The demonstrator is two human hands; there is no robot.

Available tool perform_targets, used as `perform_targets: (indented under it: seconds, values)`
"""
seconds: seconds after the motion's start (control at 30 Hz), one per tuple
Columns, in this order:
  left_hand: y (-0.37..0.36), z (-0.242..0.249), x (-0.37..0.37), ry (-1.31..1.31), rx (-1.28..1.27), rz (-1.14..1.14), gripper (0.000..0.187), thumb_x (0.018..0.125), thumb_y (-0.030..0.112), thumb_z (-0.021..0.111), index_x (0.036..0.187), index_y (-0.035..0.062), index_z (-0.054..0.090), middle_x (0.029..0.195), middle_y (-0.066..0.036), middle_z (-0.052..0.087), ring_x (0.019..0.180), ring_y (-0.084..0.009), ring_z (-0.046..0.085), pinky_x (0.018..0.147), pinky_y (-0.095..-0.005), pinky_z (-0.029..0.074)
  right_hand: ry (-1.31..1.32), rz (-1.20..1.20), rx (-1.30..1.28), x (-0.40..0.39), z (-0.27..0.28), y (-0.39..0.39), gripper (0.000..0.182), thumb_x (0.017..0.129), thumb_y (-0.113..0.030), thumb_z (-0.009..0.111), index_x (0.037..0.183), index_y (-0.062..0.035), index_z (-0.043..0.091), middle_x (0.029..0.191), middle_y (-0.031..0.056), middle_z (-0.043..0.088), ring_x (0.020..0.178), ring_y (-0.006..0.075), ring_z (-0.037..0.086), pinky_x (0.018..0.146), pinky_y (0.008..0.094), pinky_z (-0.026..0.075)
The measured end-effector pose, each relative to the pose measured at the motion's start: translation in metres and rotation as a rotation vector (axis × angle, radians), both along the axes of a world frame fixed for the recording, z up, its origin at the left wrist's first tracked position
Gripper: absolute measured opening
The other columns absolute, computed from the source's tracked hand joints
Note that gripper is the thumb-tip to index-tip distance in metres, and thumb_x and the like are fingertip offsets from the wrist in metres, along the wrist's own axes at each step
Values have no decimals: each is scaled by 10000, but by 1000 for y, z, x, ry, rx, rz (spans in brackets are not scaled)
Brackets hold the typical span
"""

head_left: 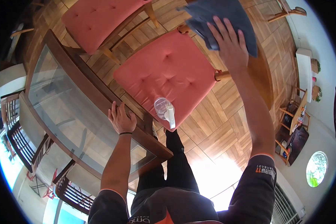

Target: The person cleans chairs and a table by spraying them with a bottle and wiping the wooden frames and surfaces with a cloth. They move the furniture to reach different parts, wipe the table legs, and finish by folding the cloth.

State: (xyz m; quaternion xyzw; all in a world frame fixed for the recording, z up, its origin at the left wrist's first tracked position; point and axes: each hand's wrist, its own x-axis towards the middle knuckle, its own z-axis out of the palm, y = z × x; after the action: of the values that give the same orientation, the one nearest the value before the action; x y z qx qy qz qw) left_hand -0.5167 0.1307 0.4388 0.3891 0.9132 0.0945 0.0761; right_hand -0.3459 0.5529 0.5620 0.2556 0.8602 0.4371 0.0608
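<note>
My right hand point(232, 48) lies with fingers stretched out over a dark grey-blue cloth point(207, 16). The cloth is draped over the curved wooden backrest point(263, 80) of a chair; my thumb is hidden. My left hand point(122, 118) rests on the brown wooden edge of a glass-topped table point(72, 84), fingers apart and holding nothing. Between my hands is the chair's red tufted seat cushion point(168, 69). On its near corner lies a clear spray bottle point(163, 108) with a white trigger head point(170, 115), touched by neither hand.
A second chair with a red cushion point(100, 20) stands beyond this one, along the table. Dark slatted chairs point(20, 143) are at the table's far side. At the right, a small wooden shelf point(296, 115) and a white wall unit point(303, 69) stand by the wall. Wood-patterned floor point(209, 123) surrounds the chair.
</note>
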Motion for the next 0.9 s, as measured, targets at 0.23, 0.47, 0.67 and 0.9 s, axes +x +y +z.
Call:
perform_targets:
  seconds: [0.23,0.47,0.67,0.9]
  values:
    - [-2,-1,0,17,-15,-26,490,792,199,600,1269,95,558,1260,-120,633,1417,-270,381,1180,-512,227,-54,-158,55,139,-9,-69,558,974,-213,426,1507,-370,382,1647,-143,225,1506,71,221,1220,432,1]
    - [-4,-4,1,32,-20,-44,552,804,218,636,1320,79,500,1314,-84,597,1432,-265,354,1189,-516,201,223,-198,-143,260,-6,-139,398,954,-168,470,1327,-248,584,1538,-97,456,1442,117,385,1182,429,158]
    - [-8,13,18,88,19,-155,868,760,267,695,1484,63,263,1471,-102,455,1449,-284,316,1198,-542,121,882,-666,-481,383,-15,-190,460,888,-170,629,1343,-125,580,1417,92,572,1326,281,517,1069,410,374]
    - [27,13,131,-231,253,105,1040,648,218,766,1510,42,212,1465,-166,431,1416,-359,334,1180,-521,169,2626,-1323,-1391,506,-148,-210,541,1010,-390,542,1447,-82,459,1435,91,539,1304,266,522,1094,459,414]
